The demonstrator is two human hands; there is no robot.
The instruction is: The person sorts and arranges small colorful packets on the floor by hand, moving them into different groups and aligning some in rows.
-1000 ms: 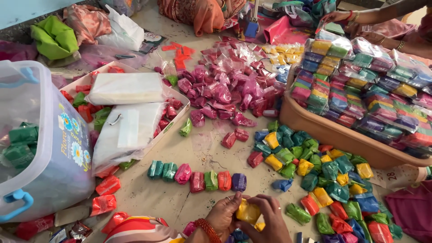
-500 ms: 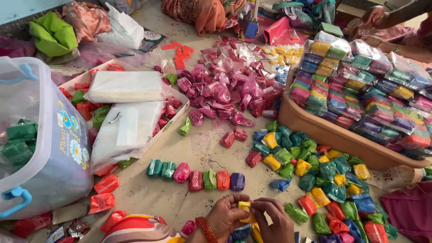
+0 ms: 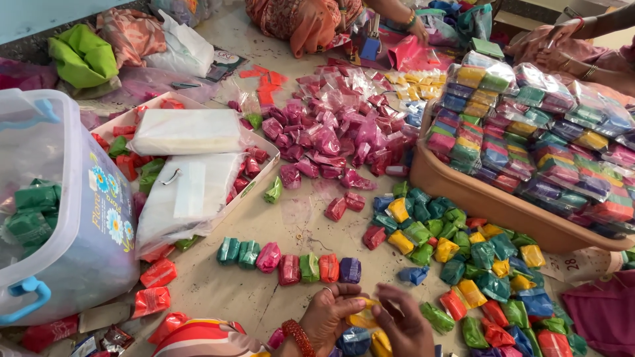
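Since a second ago, our hands have sunk toward the bottom edge of the view, and the yellow packet (image 3: 362, 318) that sat up between them now lies lower, half covered by our fingers. Our left hand (image 3: 329, 316) cups it from the left with the fingers curled under it; our right hand (image 3: 405, 325) closes over it from the right, fingers bent and blurred, so both pinch the same packet. It sits at the bottom middle of the view, just below the row of packets (image 3: 289, 262) on the floor.

We judge the packet light and soft: a small pillow of coloured powder in thin, shiny film that will dent and slide under a loose hold. The film looks easy to burst if squeezed hard, so the safest hold is at the crimped ends or lightly across the middle.

In the row we count seven packets: two green, one pink, one red, one green, one red and one purple. A blue packet (image 3: 355, 340) and another yellow one (image 3: 380, 344) lie under our hands. The mixed pile (image 3: 476, 264) to the right holds too many to count, as does the pink heap (image 3: 337, 139) farther off. There is one brown tray (image 3: 463, 198) of filled bags, one clear tub (image 3: 86, 264) with green packets, and one open box (image 3: 264, 173) bearing two white bags (image 3: 188, 131).
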